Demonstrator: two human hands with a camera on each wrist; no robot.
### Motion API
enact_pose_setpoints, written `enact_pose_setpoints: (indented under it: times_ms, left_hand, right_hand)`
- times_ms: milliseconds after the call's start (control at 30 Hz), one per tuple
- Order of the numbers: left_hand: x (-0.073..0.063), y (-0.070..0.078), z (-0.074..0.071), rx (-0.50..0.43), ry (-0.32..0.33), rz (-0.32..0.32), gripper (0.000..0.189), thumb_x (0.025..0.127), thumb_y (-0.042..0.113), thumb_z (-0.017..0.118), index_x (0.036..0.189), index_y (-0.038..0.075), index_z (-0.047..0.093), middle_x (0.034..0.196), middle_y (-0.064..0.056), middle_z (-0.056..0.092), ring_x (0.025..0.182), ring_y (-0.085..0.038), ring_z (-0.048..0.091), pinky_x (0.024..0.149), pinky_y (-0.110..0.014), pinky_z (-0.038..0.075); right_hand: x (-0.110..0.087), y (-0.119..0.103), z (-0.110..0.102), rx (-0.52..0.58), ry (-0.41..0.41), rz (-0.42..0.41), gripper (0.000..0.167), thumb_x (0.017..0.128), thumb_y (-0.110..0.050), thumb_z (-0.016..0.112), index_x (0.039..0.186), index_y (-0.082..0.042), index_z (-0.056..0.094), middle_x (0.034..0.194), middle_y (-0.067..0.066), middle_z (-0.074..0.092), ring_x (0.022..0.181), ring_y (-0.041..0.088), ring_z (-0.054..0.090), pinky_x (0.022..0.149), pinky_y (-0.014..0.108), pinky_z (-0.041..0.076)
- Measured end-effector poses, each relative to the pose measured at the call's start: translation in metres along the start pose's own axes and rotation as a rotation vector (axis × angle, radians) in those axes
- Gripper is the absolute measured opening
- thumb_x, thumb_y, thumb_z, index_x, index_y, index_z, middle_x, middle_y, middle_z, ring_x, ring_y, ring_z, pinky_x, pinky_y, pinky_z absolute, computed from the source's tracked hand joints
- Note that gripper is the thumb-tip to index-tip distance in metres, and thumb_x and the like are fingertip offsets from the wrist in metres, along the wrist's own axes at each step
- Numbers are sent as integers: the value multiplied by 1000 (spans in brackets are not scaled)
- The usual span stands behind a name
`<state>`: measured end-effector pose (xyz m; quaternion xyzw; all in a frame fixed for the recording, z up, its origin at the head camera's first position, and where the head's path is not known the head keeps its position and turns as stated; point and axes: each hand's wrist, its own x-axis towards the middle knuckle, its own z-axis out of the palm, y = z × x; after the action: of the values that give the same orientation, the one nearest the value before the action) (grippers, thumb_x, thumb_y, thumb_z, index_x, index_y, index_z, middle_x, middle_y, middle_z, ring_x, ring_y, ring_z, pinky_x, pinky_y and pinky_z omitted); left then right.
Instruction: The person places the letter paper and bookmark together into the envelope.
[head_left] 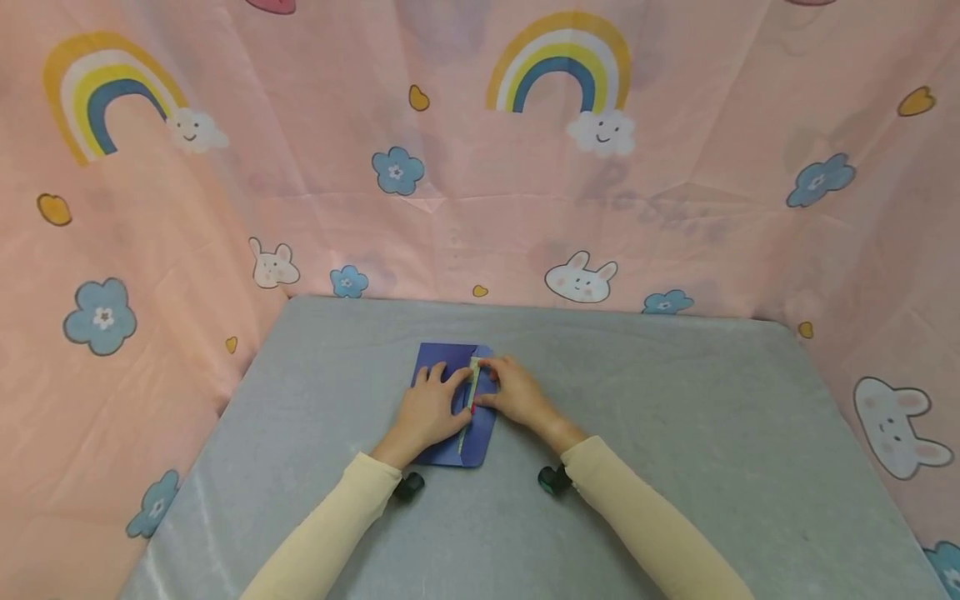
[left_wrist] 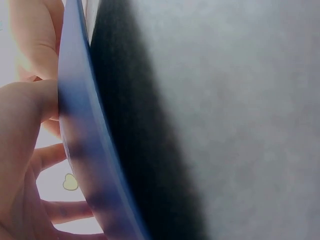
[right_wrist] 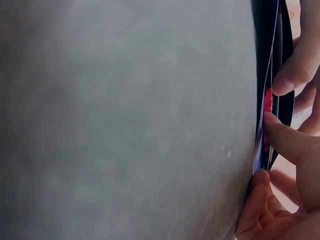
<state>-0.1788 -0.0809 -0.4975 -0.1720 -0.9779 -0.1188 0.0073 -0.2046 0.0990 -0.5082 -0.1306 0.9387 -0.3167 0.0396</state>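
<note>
A blue-purple envelope (head_left: 448,354) lies on the table with its flap turned out to the right. At its opening shows a narrow strip of a patterned card (head_left: 475,375), pale with a red spot; the rest is hidden inside. My left hand (head_left: 427,410) presses on the envelope, fingers spread, its thumb beside the opening. With thumb and fingertips, my right hand (head_left: 519,395) pinches the card's right edge by the flap. In the left wrist view, fingers touch the envelope's face (left_wrist: 82,100). The right wrist view shows a thumb against the card's red part (right_wrist: 268,95).
A grey cloth covers the table (head_left: 675,433). Behind it and at both sides hangs a pink curtain (head_left: 480,225) printed with rainbows, rabbits and flowers. Small dark devices (head_left: 553,480) sit at both wrists, close over the cloth.
</note>
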Motion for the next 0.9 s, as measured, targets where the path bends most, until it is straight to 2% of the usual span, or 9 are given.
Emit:
enact_pose_setpoints:
  times_ms: [133,467,700,900]
  left_hand:
    - [0,-1,1,-5,10,5,63,84,42,71,143,30,51,143,-23,52,129,-51,50,87,-60,53]
    - [0,-1,2,-5,10,4,64,83,42,71,143,29,51,143,-24,51,130,-51,49,89,-61,52]
    - [0,-2,1,-9,-1,-4,64,84,41,71,143,29,51,144,-24,51,130,-52,48,89,-61,53]
    - [-1,-2,0,-8,7,-2,62,84,40,70,142,29,51,143,-24,51,129,-51,49,87,-60,54]
  right_hand:
    - [2,0,2,-24,10,22,67,80,-32,82,137,-9,56,100,6,58,82,17,54,70,31,44]
    - [7,2,5,-13,14,29,63,82,-30,80,137,-8,57,95,4,56,79,16,50,68,28,39]
    - [10,2,5,118,10,24,60,82,-19,80,136,-3,58,95,6,60,82,17,52,77,30,44]
    - [12,-3,3,109,-16,-14,59,82,-13,79,135,1,58,94,6,61,82,17,52,77,32,45]
